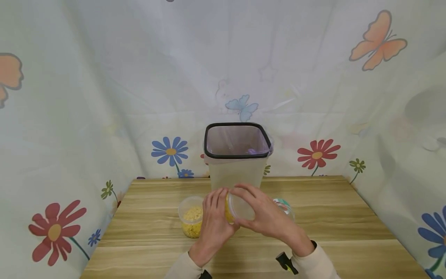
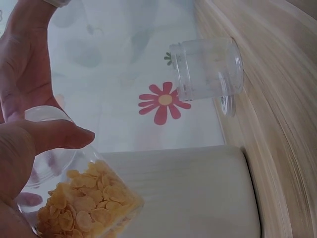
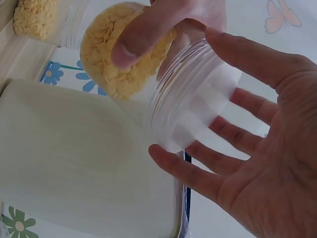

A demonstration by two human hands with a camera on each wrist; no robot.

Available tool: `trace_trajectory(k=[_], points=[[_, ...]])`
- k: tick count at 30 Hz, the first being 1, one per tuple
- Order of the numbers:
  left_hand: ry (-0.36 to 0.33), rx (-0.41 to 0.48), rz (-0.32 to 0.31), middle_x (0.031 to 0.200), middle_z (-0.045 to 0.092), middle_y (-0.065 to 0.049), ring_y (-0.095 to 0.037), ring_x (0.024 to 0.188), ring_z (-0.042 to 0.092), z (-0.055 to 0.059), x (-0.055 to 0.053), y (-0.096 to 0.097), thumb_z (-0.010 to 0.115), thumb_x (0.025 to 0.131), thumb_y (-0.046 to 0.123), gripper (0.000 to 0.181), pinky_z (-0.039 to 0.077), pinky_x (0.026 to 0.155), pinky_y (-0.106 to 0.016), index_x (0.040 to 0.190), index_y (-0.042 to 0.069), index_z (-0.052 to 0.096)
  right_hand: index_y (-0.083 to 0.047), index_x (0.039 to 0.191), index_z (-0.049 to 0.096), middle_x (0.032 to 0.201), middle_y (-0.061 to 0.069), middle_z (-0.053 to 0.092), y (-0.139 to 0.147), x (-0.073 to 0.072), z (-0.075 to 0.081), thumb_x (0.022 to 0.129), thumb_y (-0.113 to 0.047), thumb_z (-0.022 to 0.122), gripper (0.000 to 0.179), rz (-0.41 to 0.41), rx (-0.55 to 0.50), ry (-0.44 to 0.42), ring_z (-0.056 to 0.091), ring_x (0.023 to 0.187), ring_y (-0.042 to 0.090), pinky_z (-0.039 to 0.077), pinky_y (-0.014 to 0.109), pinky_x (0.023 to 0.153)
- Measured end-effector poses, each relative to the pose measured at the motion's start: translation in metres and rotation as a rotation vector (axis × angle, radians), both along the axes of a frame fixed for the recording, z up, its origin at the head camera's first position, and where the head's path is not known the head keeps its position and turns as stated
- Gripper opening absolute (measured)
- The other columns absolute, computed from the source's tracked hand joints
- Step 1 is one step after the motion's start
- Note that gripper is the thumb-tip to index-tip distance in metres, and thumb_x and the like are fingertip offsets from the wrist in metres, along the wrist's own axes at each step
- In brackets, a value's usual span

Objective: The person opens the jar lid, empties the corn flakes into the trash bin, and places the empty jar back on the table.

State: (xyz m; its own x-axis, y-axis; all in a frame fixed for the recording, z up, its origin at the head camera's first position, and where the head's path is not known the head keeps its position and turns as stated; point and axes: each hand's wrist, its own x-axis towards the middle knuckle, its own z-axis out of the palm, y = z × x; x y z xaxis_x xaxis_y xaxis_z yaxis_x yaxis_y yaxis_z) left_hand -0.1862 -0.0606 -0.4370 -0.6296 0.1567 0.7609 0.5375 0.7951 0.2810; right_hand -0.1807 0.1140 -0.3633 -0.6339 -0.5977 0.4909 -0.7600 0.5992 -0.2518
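Note:
My left hand (image 1: 216,219) grips a clear jar (image 2: 94,198) partly filled with yellow flakes, which look like cornflakes. The jar is tilted on its side above the table. At its mouth is a translucent white lid (image 3: 203,104). My right hand (image 1: 266,213) holds this lid between thumb and fingertips, its palm facing the lid's flat top. In the right wrist view, the left thumb (image 3: 124,54) presses against the jar's wall. A second jar of yellow flakes (image 1: 192,223) stands uncovered on the table, left of my left hand.
A bin (image 1: 237,172) with a black rim and a thin purplish liner stands behind my hands. To the right, partly behind my right hand, stands a clear jar (image 2: 208,69) without visible flakes, beside a small round disc (image 2: 228,105). A patterned curtain surrounds the wooden table (image 1: 156,248).

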Motion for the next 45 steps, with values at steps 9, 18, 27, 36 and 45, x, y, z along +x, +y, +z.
trace_trajectory(k=[9, 18, 27, 36, 45], points=[[-0.021, 0.020, -0.012, 0.129, 0.057, -0.008, -0.027, 0.120, 0.049, -0.001, -0.001, -0.001, 0.095, 0.051, 0.034, 0.098, 0.040, 0.104, -0.047, 0.134, 0.009, 0.048, -0.019, 0.145, 0.044, 0.153, 0.008, 0.039, 0.001, -0.001, -0.003, 0.074, -0.032, 0.086, 0.084, 0.042, 0.005, 0.032, 0.046, 0.136, 0.030, 0.051, 0.050, 0.100], [0.037, -0.002, 0.018, 0.128, 0.056, -0.007, -0.028, 0.119, 0.048, -0.002, -0.005, -0.001, 0.094, 0.050, 0.024, 0.096, 0.040, 0.103, -0.046, 0.133, 0.009, 0.049, -0.021, 0.148, 0.042, 0.148, 0.008, 0.046, -0.013, 0.007, 0.001, 0.083, -0.049, 0.073, 0.077, -0.237, -0.220, -0.071, 0.057, 0.124, 0.035, 0.053, 0.054, 0.092], [0.099, -0.033, 0.050, 0.128, 0.056, -0.008, -0.029, 0.120, 0.049, -0.004, -0.008, -0.001, 0.092, 0.048, 0.022, 0.096, 0.037, 0.107, -0.047, 0.133, 0.008, 0.050, -0.022, 0.146, 0.044, 0.143, 0.011, 0.053, -0.022, 0.006, -0.005, 0.085, -0.061, 0.063, 0.075, -0.412, -0.179, -0.227, 0.061, 0.117, 0.036, 0.051, 0.056, 0.091], [0.116, -0.039, 0.048, 0.128, 0.056, -0.008, -0.029, 0.120, 0.049, -0.006, -0.008, -0.001, 0.093, 0.048, 0.024, 0.097, 0.037, 0.107, -0.048, 0.133, 0.007, 0.049, -0.017, 0.138, 0.054, 0.131, 0.011, 0.062, -0.023, 0.002, -0.008, 0.084, -0.061, 0.064, 0.070, -0.438, -0.181, -0.250, 0.067, 0.102, 0.028, 0.055, 0.047, 0.083], [0.074, -0.027, 0.039, 0.128, 0.057, -0.009, -0.029, 0.119, 0.049, -0.007, -0.007, -0.003, 0.092, 0.052, 0.024, 0.094, 0.039, 0.105, -0.047, 0.134, 0.007, 0.049, -0.020, 0.134, 0.057, 0.133, 0.005, 0.059, -0.019, 0.003, -0.007, 0.078, -0.044, 0.079, 0.065, -0.313, -0.176, -0.177, 0.065, 0.103, 0.028, 0.058, 0.040, 0.070]])
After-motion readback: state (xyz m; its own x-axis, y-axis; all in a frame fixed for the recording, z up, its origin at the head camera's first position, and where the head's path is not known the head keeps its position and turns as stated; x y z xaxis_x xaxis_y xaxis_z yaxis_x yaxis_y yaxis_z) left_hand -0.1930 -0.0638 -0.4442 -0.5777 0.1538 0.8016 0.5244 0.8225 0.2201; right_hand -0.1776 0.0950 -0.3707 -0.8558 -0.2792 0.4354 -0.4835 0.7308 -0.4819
